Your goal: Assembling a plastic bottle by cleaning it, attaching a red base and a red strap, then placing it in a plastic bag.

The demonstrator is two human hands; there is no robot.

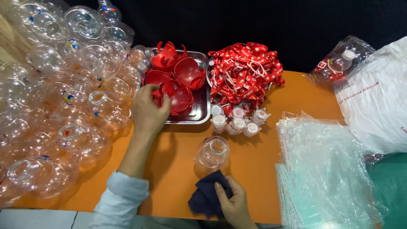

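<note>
**tinkerer_k:** While the left hand (148, 112) was over at the steel tray (202, 113), its fingers were pinched on one of the red plastic cups (178, 94) stacked in there. Anyone catch the other hand?

**bench_lurker:** Yep, the right hand (233, 203) was down near the table's front edge, closed around a dark blue cloth (207, 196). One clear round bottle (212, 152) sat on the orange table (178, 169) just above the cloth, between the two hands.

**tinkerer_k:** And a big heap of clear bottles (63, 85) on the left, red lanyards (243, 72) with white caps (237, 121) behind, plastic bags (326, 169) on the right.
</note>
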